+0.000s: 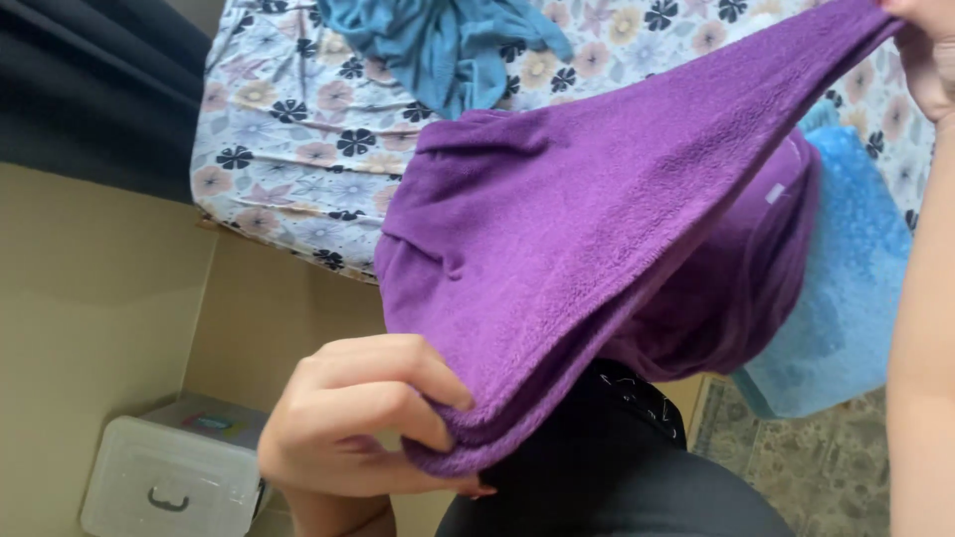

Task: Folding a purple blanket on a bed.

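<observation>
Step in hand: stretching purple towel [597, 229] taut for folding, above floral bed [288, 129]. Left hand [368, 418] pinching doubled lower edge. Right hand [930, 60] at top corner of frame, gripping opposite end. Blue towel [846, 288] lying behind; teal cloth [438, 45] further back. Next move likely calls for bringing both ends together, edges kept level.
</observation>
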